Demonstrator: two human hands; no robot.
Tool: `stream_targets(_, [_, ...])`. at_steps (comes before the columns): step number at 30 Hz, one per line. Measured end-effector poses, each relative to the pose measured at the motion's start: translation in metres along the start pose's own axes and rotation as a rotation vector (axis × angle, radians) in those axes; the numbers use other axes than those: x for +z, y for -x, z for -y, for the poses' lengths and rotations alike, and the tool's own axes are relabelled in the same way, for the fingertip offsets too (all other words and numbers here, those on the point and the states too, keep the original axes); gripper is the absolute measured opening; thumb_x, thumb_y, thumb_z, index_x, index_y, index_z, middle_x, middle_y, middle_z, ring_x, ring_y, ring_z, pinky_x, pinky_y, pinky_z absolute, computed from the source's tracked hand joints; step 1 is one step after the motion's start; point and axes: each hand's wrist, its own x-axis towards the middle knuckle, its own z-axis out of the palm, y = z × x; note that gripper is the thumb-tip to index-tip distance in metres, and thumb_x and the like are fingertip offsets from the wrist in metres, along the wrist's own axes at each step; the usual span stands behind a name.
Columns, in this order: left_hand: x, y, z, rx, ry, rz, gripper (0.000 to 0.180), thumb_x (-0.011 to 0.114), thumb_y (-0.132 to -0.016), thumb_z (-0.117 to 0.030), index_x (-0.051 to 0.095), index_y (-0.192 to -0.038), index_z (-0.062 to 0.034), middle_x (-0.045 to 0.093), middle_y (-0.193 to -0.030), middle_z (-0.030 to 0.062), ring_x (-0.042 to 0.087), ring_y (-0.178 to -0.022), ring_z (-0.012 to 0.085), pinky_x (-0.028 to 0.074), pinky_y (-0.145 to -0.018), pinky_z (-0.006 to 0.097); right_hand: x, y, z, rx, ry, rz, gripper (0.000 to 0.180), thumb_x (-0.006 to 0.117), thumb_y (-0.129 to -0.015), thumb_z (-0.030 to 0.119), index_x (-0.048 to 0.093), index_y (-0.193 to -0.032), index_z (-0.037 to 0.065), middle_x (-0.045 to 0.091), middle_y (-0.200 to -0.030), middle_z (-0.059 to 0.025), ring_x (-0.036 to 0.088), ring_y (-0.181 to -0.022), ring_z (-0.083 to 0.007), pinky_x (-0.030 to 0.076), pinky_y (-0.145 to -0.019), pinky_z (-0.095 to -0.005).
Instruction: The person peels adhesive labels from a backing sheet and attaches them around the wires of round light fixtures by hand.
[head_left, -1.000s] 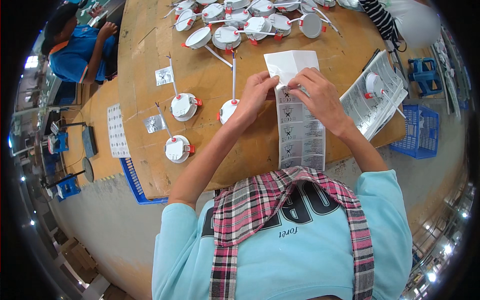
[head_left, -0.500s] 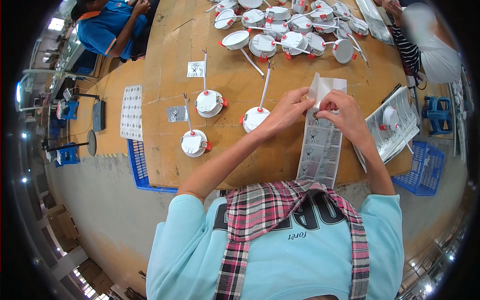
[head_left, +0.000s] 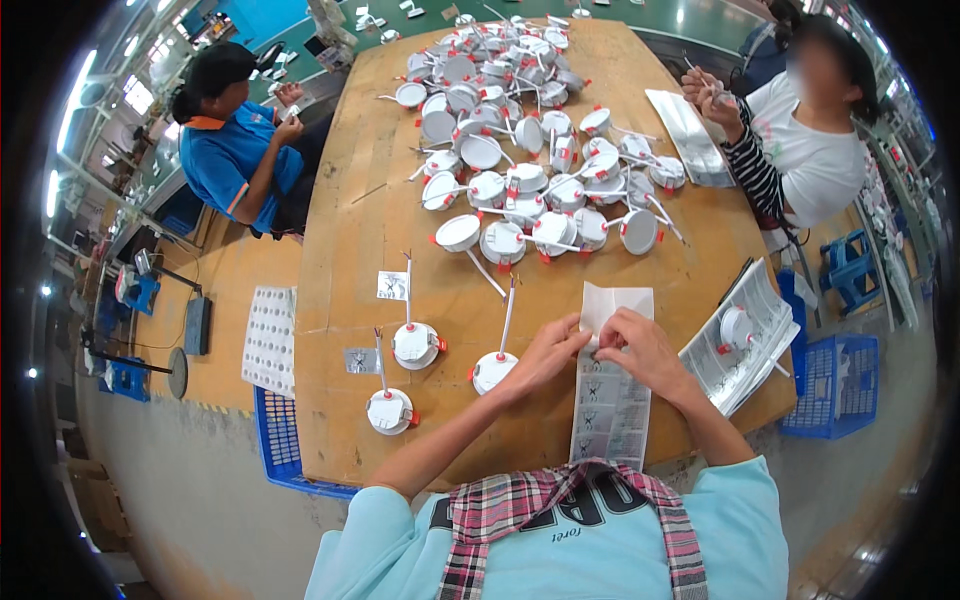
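Because the label strip (head_left: 610, 415) lies on the worktop (head_left: 345, 260) in front of us, we would likely handle it best by steadying its edge and working slowly, without creasing it. Our left hand (head_left: 550, 351) pinches its left edge; our right hand (head_left: 640, 350) bends over it, grip narrow, though we cannot tell what it holds.

Worktable (head_left: 345, 250): heaped white lamps (head_left: 527, 178), far ones hard to separate from here; three nearer lamps (head_left: 415, 345), label strip (head_left: 610, 415), sheet stack (head_left: 715, 360).
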Motion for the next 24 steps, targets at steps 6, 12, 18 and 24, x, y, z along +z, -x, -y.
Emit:
stream_targets(6, [0.002,0.000,-0.004,-0.002,0.060,0.007,0.034,0.049,-0.093,-0.022,0.054,-0.116,0.0034,0.063,-0.090,0.0068,0.058,-0.078,0.0110,0.048,-0.068,0.028,-0.003,0.001,0.005,-0.064,0.132,0.050,0.022,0.073,-0.071,0.012,0.055,-0.081,0.004,0.054,-0.078,-0.0089,0.057,-0.074,-0.0263,0.046,-0.068,-0.0362])
stream_targets(12, [0.001,-0.008,-0.001,0.003,0.012,0.016,0.032,0.049,-0.092,-0.020,0.055,-0.113,0.0037,0.063,-0.087,0.0073,0.058,-0.076,0.0110,0.048,-0.067,0.028,-0.007,-0.002,0.002,0.109,-0.085,0.079,0.019,0.072,-0.072,0.009,0.055,-0.079,0.003,0.054,-0.077,-0.0084,0.054,-0.070,-0.0208,0.045,-0.065,-0.0326])
stream_targets(18, [-0.002,-0.012,0.003,-0.038,-0.242,-0.106,0.032,0.050,-0.089,-0.019,0.056,-0.110,0.0043,0.063,-0.076,0.0106,0.059,-0.067,0.0159,0.046,-0.062,0.033,-0.002,0.007,-0.004,-0.136,0.090,0.011,0.017,0.069,-0.071,0.006,0.057,-0.083,0.004,0.052,-0.075,-0.0084,0.054,-0.075,-0.0239,0.046,-0.068,-0.0355])
stream_targets(24, [0.012,-0.010,-0.006,-0.025,-0.470,-0.216,0.029,0.049,-0.086,-0.017,0.054,-0.102,0.0072,0.061,-0.069,0.0246,0.060,-0.065,0.0383,0.044,-0.061,0.046,-0.019,0.026,-0.003,0.012,-0.197,-0.115,0.012,0.065,-0.073,0.002,0.058,-0.083,0.002,0.052,-0.075,-0.0038,0.052,-0.071,-0.0157,0.043,-0.068,-0.0283])
